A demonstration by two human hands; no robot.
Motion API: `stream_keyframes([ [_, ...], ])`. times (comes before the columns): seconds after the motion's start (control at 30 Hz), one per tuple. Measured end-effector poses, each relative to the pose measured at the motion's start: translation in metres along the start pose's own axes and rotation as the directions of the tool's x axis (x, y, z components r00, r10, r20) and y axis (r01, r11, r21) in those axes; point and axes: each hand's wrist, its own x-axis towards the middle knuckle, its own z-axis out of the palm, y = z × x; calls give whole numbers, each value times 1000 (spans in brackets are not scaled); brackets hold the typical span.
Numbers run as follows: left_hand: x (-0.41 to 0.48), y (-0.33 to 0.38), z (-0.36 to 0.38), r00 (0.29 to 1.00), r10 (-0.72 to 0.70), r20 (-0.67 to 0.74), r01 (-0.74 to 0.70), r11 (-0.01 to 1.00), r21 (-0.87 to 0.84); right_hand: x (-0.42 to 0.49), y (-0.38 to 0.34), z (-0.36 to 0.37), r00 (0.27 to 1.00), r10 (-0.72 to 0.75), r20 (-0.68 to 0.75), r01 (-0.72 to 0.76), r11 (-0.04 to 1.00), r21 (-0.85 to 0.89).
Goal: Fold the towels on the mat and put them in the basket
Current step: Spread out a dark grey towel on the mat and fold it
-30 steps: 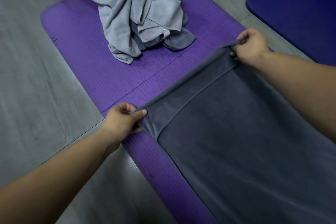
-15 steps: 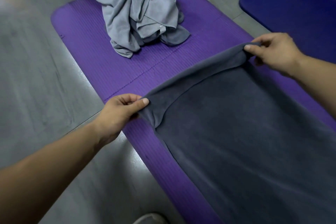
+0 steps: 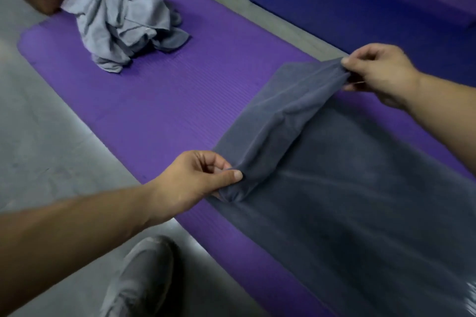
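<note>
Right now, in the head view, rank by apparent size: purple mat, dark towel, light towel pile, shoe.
1. purple mat
2. dark towel
3. light towel pile
4. shoe
Last pair unsure: the shoe is nearer the camera and cut off by the frame edge.

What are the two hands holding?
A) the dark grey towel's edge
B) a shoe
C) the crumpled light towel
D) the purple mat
A: the left hand and right hand each pinch one end of the dark grey towel edge; the crumpled light towel lies untouched farther off.
</note>
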Motion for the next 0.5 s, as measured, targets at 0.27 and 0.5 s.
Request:
stream_keyframes([
  [0.27, -39, -48, 171, 987, 8, 158, -13, 999, 33, -69, 84, -125, 982, 72, -174, -65, 997, 45],
  [0.5, -63, -80, 296, 984, 27, 176, -38, 998, 55, -123, 160, -209, 910, 231, -345, -165, 964, 210],
])
